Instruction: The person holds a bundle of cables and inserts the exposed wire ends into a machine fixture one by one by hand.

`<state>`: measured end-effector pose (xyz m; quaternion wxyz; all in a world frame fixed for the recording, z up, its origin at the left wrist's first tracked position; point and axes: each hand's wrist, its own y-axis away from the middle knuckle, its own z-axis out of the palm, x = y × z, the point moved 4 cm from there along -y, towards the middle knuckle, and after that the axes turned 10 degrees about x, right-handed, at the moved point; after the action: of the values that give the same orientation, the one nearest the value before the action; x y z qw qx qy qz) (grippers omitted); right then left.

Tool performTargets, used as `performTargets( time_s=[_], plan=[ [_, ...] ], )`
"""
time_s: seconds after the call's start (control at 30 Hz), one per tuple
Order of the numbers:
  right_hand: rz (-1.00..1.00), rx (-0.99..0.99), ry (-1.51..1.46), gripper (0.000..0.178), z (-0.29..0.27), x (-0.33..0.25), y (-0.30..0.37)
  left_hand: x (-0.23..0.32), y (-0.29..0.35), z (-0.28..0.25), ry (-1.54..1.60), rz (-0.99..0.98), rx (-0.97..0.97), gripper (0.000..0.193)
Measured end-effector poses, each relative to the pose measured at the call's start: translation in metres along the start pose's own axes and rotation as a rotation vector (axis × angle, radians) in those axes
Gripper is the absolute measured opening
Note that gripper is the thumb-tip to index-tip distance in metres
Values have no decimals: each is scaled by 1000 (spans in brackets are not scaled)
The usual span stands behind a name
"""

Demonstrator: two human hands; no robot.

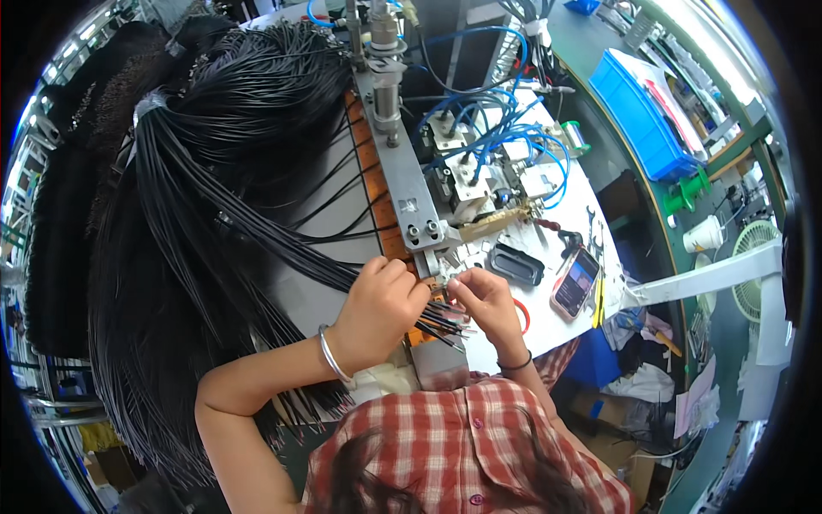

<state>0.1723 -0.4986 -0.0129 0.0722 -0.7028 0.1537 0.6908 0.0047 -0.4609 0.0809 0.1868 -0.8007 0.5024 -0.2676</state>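
Note:
My left hand (383, 307), with a silver bangle at its wrist, is closed over a bunch of black cables (321, 267). Their stripped-looking cable ends (447, 324) stick out past its fingers. Beside it, my right hand (485, 301) is closed in a pinch; whatever lies between its fingertips is too small to make out. Both sets of fingertips meet just under the front end of a metal press machine (402, 193). An orange strip (374, 184) runs along the machine's left side, with several single cables lying across it.
A large heap of black cables (248, 94) covers the left. Blue air tubes (492, 137) tangle behind the machine. To the right lie a black tray (515, 264), a phone (574, 283), red-handled ring (524, 315) and yellow tool (598, 301). A blue bin (638, 116) stands farther right.

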Motion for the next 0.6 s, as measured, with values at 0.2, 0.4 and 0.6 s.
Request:
performTargets(
  time_s=[0.2,0.4,0.6],
  plan=[
    [340,-261,-243,13,-1,8,-6,0,4,8,-11,-25,-172,11],
    [230,-66,12,8,-3,1,-1,-2,2,3,-64,5,-75,16],
    [32,-78,-258,15,0,-19,9,-1,-1,0,50,-64,-86,22]
  ],
)
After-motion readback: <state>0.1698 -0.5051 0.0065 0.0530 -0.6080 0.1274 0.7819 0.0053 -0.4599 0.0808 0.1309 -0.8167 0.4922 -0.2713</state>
